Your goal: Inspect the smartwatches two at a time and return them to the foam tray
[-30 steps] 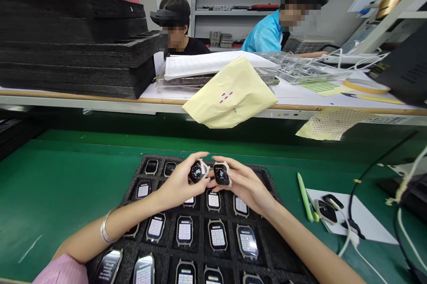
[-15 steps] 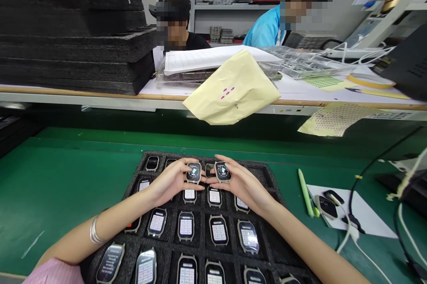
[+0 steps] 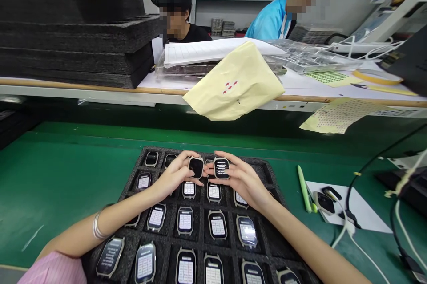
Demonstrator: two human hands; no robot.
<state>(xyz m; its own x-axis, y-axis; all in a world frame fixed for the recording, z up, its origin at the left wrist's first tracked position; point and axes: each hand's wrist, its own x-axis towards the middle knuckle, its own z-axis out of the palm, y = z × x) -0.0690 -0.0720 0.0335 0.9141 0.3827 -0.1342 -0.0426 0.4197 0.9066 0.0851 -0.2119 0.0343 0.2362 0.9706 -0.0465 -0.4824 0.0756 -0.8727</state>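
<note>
Left hand point(image 3: 176, 173): fingers grasping a square, silver-framed watch body with a dark screen point(image 3: 196, 167), thumb at the glass edge. Right hand point(image 3: 246, 180): fingers closed around a similar silver-framed watch body with white text lines on its black screen point(image 3: 222, 168). Both watches held side by side, faces up toward camera, over the far part of a compartmented black foam tray point(image 3: 201, 222); fingertips between them. More watches lie in tray compartments, many screens showing white grids. Tray on green tabletop point(image 3: 66, 177). Right side: light-green pen-shaped tool point(image 3: 303, 188) beside white paper sheet point(image 3: 368, 215).
</note>
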